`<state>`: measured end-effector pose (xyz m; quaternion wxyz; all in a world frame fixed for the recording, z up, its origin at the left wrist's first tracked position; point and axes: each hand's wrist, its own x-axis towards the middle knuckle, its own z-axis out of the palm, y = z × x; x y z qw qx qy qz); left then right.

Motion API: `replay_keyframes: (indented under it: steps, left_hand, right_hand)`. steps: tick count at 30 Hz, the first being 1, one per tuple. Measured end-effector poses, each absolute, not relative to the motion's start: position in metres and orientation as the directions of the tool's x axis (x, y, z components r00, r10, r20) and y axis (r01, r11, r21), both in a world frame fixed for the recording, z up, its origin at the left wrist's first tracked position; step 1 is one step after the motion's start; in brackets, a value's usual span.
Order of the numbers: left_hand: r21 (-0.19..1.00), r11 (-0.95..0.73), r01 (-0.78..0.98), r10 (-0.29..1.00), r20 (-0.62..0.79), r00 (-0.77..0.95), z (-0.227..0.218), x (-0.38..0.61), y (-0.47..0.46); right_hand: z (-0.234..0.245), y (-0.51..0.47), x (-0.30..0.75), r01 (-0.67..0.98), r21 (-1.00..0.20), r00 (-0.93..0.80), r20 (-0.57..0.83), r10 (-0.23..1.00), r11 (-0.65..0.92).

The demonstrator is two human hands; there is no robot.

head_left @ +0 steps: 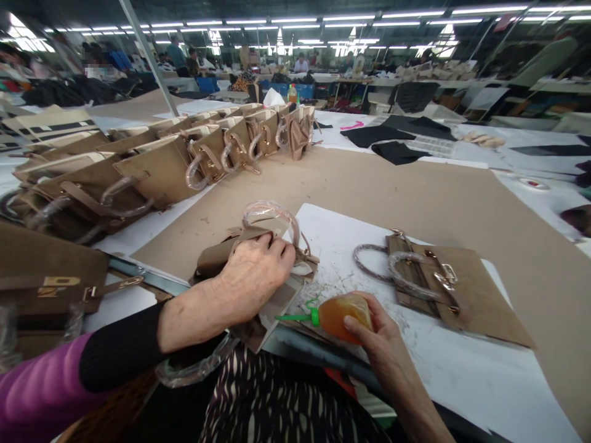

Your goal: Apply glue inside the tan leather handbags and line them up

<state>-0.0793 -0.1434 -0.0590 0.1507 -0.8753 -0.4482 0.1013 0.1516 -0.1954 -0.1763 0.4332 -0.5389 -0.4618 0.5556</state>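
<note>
My left hand (258,271) has its fingers curled over the upper edge of a brown handbag (217,255), which lies tilted at the table edge. Clear plastic wraps the bag's handles, one arching above my fingers and one hanging below the table edge. In my right hand (378,326) is a squeeze bottle (344,317) of amber liquid, lying sideways. Its green nozzle points left at the handbag's open pale panel; I cannot tell whether it touches. A second brown handbag (462,289) lies flat to the right, with wrapped handles and gold-coloured fittings.
Rows of brown handbags (152,172) stand at the back left, and another bag (46,283) sits at the near left. White paper (462,369) covers part of the brown table sheet (351,184). Black material pieces (392,135) lie at the far right. Other people are in the background.
</note>
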Motion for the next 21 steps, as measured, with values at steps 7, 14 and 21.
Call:
replay_keyframes:
  steps: [7, 14, 21]
  left_hand:
    - [-0.341, -0.56, 0.755, 0.805, -0.01, 0.593, -0.06, -0.08, -0.143]
    - [-0.347, -0.557, 0.754, 0.807, -0.013, 0.59, -0.057, -0.078, -0.143]
    - [-0.359, -0.553, 0.752, 0.8, 0.027, 0.6, -0.062, -0.081, -0.142]
  right_hand:
    - [-0.178, -0.206, 0.146, -0.09, -0.957, -0.092, -0.266, 0.959, -0.274]
    - [-0.171, -0.215, 0.14, -0.126, -0.94, -0.145, -0.298, 0.944, -0.316]
    - [-0.172, -0.225, 0.135, -0.215, -0.902, -0.07, -0.368, 0.927, -0.374]
